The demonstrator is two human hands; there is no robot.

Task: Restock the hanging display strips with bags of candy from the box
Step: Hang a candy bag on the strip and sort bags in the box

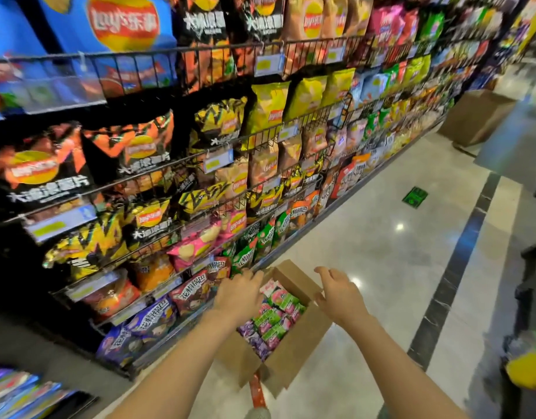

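Neither hand holds anything: left hand [241, 293] hovers, fingers loose, over the box [286, 362] at its left edge, right hand [339, 293] open above its right flap. Candy bags [274, 320] lie inside. Picking is starting; next, grasp one bag. No hanging strips show.

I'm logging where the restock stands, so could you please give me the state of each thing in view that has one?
Cardboard box: on the floor, flaps open, holding bags of candy.
Bags of candy: green, pink and purple, all lying in the box.
Left hand: fingers relaxed, over the box's left edge, holding nothing.
Right hand: open, at the box's right flap, holding nothing.
Chip shelves: stocked.
Second box: down the aisle, closed.
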